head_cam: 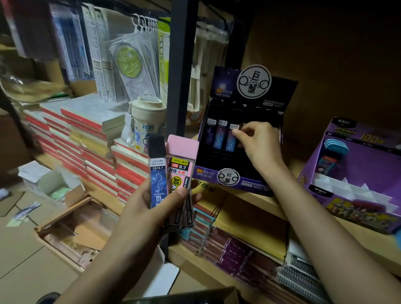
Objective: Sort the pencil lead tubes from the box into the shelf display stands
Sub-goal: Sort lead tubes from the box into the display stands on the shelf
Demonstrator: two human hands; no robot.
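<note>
Step in hand: A person stocks a stationery shelf, and the work looks to be mid-sort, with one tube going into a slot while more wait in the other hand.
Right hand: The right hand (257, 144), at 2 o'clock from frame centre, reaches into the dark zodiac stand (205, 172); thumb and forefinger pinch the top of the third tube (231, 139) in the front row.
Stand: Two blue tubes (218, 137) stand upright just at 9 o'clock of the pinched one; the slots at 3 o'clock of it are hidden behind the hand.
Left hand: The left hand (139, 208), near frame centre, grips a fanned handful: a blue Scorpio tube (158, 177) in front, with pink tubes (182, 157) touching it at its 3 o'clock side.
Box: The box (190, 293) sits at 6 o'clock, at the bottom edge, with more packets showing inside, so the job is likely far from done.
Next move: Judged from the layout, the pinched tube needs letting go once seated; the Scorpio tube matches this stand's design and probably belongs in a slot beside it.
Pink tubes: They do not match the zodiac stand and would call for another one; whether the purple stand (358, 166) at 3 o'clock takes them cannot be told.
Risk: Drawing one tube from the tight fan could loosen the rest.
</note>
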